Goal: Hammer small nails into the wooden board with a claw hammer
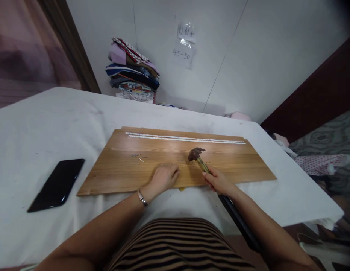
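My right hand [219,181] is wrapped round the handle of a claw hammer [202,165]. The hammer's rusty head is over the middle of a wooden board [115,169], and its black grip runs back beneath my forearm. Resting on the board left of the hammer, my left hand [165,176] has its fingers curled in; whatever they may hold is hidden. A few loose nails [137,155] lie on the board farther left. Small dark spots [180,161], perhaps nail heads, form a short line near the hammer head.
Two thin white marked strips [186,139] run along the board's far side. A black phone or tablet [58,184] lies on the white-covered table [90,113] to the left. Folded cloths [134,71] are stacked against the wall, below paper notes [184,54].
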Demonstrator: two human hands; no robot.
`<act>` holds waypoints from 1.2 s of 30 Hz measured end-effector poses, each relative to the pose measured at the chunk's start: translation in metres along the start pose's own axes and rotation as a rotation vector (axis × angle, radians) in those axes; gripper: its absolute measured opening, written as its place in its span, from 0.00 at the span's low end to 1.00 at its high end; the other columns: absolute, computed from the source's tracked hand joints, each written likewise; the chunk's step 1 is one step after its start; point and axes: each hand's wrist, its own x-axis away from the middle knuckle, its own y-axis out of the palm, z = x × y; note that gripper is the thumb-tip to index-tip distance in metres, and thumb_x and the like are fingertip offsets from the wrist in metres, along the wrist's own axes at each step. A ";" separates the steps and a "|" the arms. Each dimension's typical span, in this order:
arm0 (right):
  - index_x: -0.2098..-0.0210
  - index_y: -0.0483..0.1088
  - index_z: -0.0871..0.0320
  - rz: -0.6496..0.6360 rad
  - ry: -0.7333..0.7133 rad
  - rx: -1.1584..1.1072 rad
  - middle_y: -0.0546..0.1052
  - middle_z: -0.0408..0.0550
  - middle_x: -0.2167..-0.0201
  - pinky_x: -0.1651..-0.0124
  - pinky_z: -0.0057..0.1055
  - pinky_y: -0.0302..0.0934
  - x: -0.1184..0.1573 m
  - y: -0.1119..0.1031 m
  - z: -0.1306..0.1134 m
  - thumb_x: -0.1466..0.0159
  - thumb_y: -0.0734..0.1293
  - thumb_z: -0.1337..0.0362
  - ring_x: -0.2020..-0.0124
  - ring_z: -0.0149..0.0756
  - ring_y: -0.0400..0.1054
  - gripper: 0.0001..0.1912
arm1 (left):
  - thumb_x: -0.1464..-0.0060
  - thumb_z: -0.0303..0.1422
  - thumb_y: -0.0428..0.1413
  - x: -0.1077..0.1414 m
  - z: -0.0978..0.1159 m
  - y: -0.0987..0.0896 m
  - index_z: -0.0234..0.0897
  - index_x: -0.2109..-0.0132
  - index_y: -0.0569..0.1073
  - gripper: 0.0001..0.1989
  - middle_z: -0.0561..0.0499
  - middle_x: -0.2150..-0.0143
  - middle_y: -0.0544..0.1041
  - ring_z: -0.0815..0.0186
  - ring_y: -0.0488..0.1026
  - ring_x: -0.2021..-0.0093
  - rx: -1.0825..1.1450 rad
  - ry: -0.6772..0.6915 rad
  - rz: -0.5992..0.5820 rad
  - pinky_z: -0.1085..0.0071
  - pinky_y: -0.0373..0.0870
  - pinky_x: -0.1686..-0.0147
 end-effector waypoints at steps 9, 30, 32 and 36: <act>0.65 0.58 0.53 0.003 -0.022 0.028 0.60 0.31 0.85 0.84 0.24 0.50 -0.003 0.004 -0.004 0.37 0.63 0.52 0.87 0.26 0.53 0.12 | 0.36 0.33 0.50 -0.002 -0.001 0.003 0.38 0.61 0.75 0.09 0.45 0.63 0.81 0.59 0.77 0.61 0.009 -0.005 0.019 0.66 0.66 0.60; 0.68 0.56 0.52 0.084 -0.030 -0.001 0.60 0.31 0.84 0.85 0.24 0.50 0.003 0.008 -0.005 0.37 0.64 0.53 0.88 0.25 0.54 0.13 | 0.36 0.34 0.49 -0.002 0.002 0.000 0.38 0.60 0.75 0.11 0.46 0.63 0.81 0.60 0.77 0.61 -0.037 -0.012 0.010 0.68 0.66 0.62; 0.67 0.56 0.52 0.086 -0.031 -0.001 0.60 0.31 0.85 0.85 0.24 0.49 0.003 0.009 -0.006 0.36 0.63 0.54 0.88 0.25 0.54 0.12 | 0.36 0.34 0.49 -0.002 0.002 0.001 0.38 0.61 0.75 0.11 0.46 0.63 0.81 0.60 0.77 0.61 -0.038 -0.006 0.023 0.68 0.65 0.62; 0.67 0.57 0.53 0.071 -0.010 -0.008 0.61 0.31 0.84 0.84 0.24 0.49 0.002 0.013 -0.009 0.37 0.64 0.54 0.88 0.25 0.53 0.12 | 0.36 0.34 0.49 -0.003 0.001 0.003 0.38 0.62 0.75 0.11 0.46 0.64 0.81 0.61 0.77 0.62 -0.029 0.007 0.037 0.68 0.64 0.63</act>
